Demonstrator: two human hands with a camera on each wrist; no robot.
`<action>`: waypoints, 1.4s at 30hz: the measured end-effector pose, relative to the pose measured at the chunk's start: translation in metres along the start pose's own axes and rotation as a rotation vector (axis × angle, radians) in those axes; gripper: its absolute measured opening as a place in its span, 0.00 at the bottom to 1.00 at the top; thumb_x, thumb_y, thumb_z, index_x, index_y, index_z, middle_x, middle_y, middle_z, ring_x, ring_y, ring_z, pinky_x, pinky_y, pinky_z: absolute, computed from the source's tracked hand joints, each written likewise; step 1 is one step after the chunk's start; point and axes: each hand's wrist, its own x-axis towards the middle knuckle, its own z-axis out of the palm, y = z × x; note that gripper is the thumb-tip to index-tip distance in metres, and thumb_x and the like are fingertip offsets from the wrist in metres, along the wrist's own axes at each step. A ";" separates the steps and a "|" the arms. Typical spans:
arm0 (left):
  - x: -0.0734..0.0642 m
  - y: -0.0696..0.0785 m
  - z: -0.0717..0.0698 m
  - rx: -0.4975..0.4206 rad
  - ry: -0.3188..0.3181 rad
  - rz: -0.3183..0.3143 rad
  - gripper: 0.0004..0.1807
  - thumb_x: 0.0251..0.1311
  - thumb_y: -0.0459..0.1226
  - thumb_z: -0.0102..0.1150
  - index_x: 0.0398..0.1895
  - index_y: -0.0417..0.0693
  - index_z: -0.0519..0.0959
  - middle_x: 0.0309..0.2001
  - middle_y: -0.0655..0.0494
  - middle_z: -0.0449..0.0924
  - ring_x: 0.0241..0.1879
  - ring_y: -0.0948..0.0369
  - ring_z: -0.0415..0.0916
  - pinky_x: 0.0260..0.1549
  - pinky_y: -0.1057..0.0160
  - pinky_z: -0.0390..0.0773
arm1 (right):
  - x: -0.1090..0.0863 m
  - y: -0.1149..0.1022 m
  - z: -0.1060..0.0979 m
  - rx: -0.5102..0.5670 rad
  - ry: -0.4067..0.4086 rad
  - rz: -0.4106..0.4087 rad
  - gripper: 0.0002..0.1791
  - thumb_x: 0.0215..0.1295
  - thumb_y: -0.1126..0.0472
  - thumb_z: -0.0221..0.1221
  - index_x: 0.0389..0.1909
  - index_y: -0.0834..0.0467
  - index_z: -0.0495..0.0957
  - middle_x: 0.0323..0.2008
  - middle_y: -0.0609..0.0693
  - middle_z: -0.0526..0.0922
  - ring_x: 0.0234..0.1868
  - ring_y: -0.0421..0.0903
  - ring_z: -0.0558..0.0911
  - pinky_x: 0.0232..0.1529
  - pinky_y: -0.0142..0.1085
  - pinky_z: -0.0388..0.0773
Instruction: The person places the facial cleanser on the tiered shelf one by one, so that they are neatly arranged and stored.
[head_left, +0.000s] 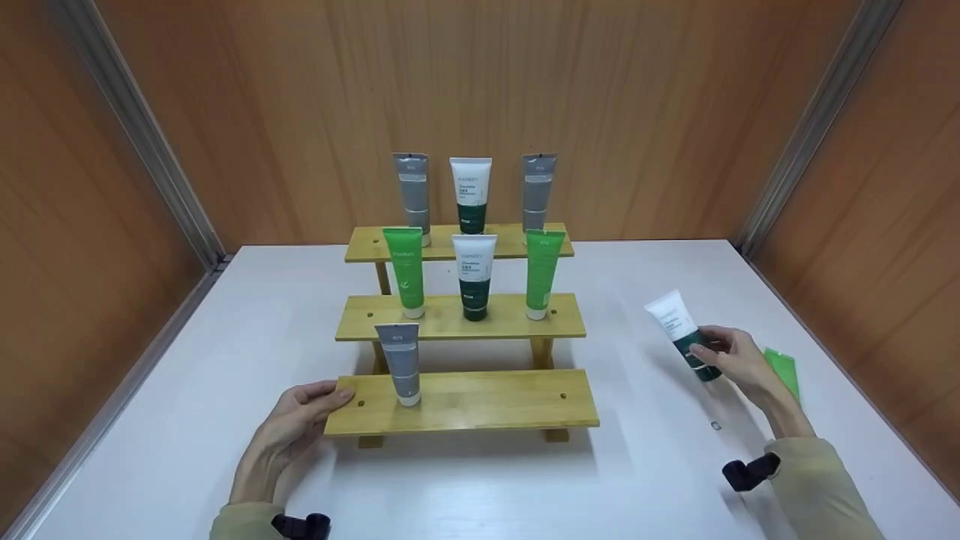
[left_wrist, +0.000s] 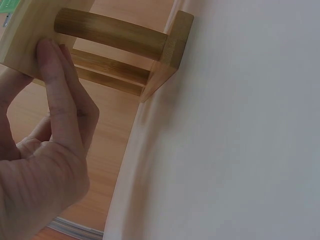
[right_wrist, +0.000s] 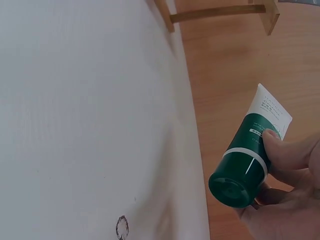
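My left hand [head_left: 298, 420] pinches the left end of the bottom shelf of a three-step wooden rack [head_left: 487, 405], thumb on top and fingers beneath. In my right hand [head_left: 739, 367] is a white and dark green squeeze tube [head_left: 681, 334], tilted and held above the table right of the rack; its dark cap [right_wrist: 232, 185] points down. On the bottom shelf a grey tube [head_left: 403, 364] stands at the left. The middle shelf bears a white and dark green tube between two green tubes [head_left: 406, 270]. Up top, another white one stands between two grey tubes [head_left: 412, 191].
A green tube [head_left: 782, 371] lies on the white table [head_left: 645, 465] at the right, partly hidden behind my right wrist. A small dark ring-shaped mark [head_left: 715, 425] shows on the tabletop. Wood-grain panels [head_left: 630, 112] enclose the back and both sides.
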 end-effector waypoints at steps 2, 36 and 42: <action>0.000 0.000 0.000 -0.001 0.007 -0.003 0.33 0.68 0.38 0.63 0.68 0.26 0.65 0.46 0.59 0.85 0.46 0.68 0.84 0.51 0.73 0.84 | -0.001 -0.003 0.001 0.004 0.005 -0.006 0.31 0.76 0.62 0.53 0.70 0.78 0.58 0.59 0.71 0.74 0.46 0.35 0.77 0.47 0.23 0.80; 0.001 0.000 -0.002 -0.009 -0.026 0.007 0.30 0.69 0.38 0.61 0.67 0.29 0.67 0.45 0.59 0.87 0.45 0.66 0.86 0.49 0.72 0.85 | -0.013 -0.057 0.035 0.037 -0.050 -0.140 0.31 0.74 0.58 0.58 0.70 0.71 0.63 0.59 0.64 0.76 0.55 0.43 0.77 0.61 0.33 0.74; 0.001 0.000 -0.001 -0.003 -0.010 -0.008 0.29 0.68 0.39 0.62 0.66 0.31 0.69 0.44 0.60 0.87 0.45 0.67 0.86 0.49 0.72 0.85 | -0.014 -0.067 0.046 0.045 -0.073 -0.144 0.32 0.74 0.58 0.58 0.71 0.71 0.61 0.62 0.68 0.74 0.62 0.56 0.75 0.71 0.57 0.69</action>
